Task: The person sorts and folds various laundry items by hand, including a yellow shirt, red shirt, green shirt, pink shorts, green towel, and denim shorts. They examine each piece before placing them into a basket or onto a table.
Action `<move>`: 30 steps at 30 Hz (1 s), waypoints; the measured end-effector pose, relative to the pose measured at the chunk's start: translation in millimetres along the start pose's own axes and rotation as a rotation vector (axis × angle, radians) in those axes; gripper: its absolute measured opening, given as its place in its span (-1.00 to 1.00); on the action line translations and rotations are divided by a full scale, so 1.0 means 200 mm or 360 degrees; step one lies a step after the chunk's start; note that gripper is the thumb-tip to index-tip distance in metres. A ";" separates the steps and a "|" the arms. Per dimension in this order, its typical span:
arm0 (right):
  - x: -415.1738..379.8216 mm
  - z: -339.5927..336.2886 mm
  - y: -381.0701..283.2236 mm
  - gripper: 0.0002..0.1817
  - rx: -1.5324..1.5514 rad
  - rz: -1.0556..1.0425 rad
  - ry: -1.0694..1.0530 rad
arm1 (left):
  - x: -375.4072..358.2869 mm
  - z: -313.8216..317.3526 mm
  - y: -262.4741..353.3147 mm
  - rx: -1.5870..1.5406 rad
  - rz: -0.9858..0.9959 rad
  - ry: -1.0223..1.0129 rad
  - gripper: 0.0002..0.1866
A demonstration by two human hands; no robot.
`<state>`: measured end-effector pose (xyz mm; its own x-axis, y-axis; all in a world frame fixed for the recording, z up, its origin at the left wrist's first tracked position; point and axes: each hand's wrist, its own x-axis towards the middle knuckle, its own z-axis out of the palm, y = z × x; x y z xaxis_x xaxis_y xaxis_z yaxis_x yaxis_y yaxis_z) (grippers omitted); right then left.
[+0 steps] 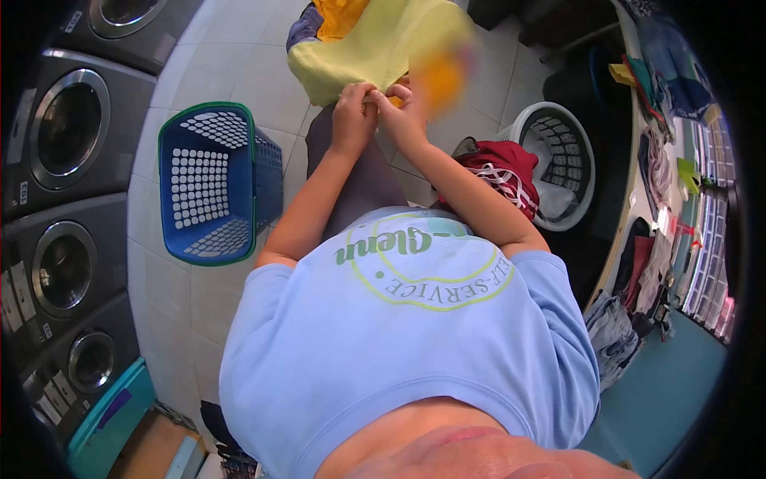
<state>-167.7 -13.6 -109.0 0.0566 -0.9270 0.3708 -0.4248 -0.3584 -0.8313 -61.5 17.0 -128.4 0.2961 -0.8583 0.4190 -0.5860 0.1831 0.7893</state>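
A pale yellow-green cloth (pixel 351 57) hangs spread out in front of me at the top of the head view. My left hand (pixel 353 120) pinches its near edge between thumb and fingers. Right beside it, my right hand (pixel 401 117) grips the same edge, with the fingertips of both hands almost meeting. Behind the cloth, orange fabric (pixel 339 16) and some purple fabric (pixel 305 28) show at the upper left. A blurred patch hides what lies just right of my right hand.
A blue plastic laundry basket (pixel 268 172) stands on the tiled floor to my left, near stacked washing machines (pixel 72 128). To my right are a red bag (pixel 511 164) with white cords and a grey-white basket (pixel 588 152). Clothes (pixel 646 263) line a shelf at far right.
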 end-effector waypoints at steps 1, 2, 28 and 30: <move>0.00 -0.02 0.01 -0.70 0.0022 -0.0100 0.0075 | 0.01 0.01 0.02 0.0053 0.0104 0.0080 -0.82; 0.00 -0.06 -0.01 -0.71 -0.0074 -0.0247 0.0057 | 0.01 -0.01 0.02 0.0047 0.0078 0.0074 -0.82; 0.37 -0.74 0.75 -0.80 -0.0744 0.0378 0.0552 | -0.17 -1.04 0.73 -0.0237 0.0458 -0.0291 -0.82; 0.42 -0.78 0.87 -0.79 -0.0317 0.0619 0.0674 | -0.01 -1.05 0.73 -0.1085 0.0852 -0.1802 -0.83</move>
<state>-378.9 -136.8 -158.0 -0.4834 -0.8467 0.2221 -0.5056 0.0629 -0.8605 10.9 144.9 79.5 -0.7841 -0.4673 0.4086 0.1347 0.5144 0.8469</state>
